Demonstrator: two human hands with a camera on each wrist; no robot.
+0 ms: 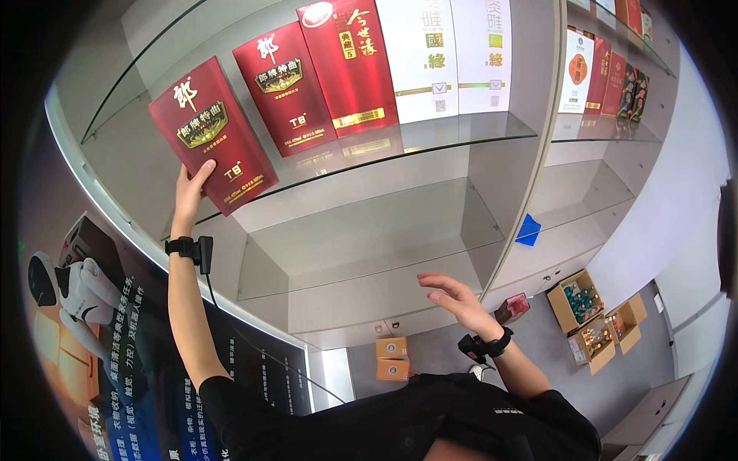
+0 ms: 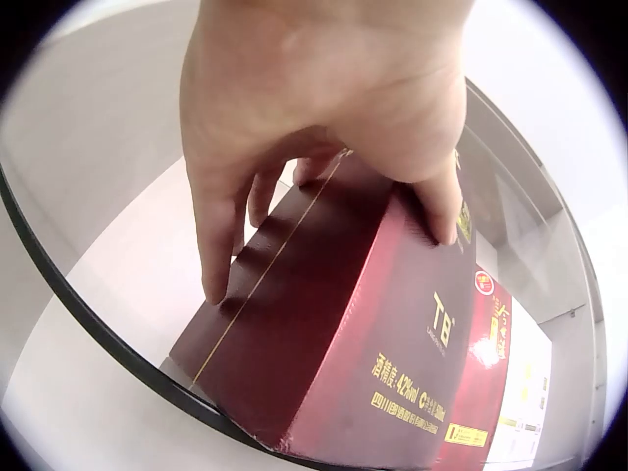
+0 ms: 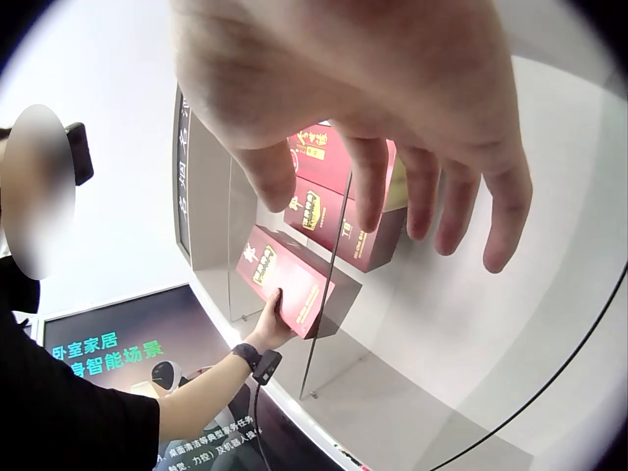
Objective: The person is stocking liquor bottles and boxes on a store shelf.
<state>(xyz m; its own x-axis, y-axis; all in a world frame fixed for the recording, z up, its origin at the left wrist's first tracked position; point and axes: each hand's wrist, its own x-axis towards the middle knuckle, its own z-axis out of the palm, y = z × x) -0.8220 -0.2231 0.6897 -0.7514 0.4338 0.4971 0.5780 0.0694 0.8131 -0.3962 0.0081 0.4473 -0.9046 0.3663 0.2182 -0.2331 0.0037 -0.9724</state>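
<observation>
My left hand [image 1: 189,198] grips a dark red liquor box [image 1: 231,157] by its lower side, the thumb across the front face. The box leans to the left at the left end of the upper glass shelf [image 1: 430,142]. Up close in the left wrist view, the fingers spread along one side of the box [image 2: 299,285], with its lower end by the shelf's edge. Beside it stands a matching dark red box [image 1: 288,96]. Lower and to the right, my right hand [image 1: 459,301] hangs in the air with relaxed fingers, holding nothing.
A brighter red box [image 1: 354,69] and white boxes [image 1: 419,61] continue the row. Another glass shelf [image 1: 369,253] lies below. Open cartons [image 1: 576,303] of bottles, small orange boxes [image 1: 393,370] and a red box [image 1: 511,309] are on the floor.
</observation>
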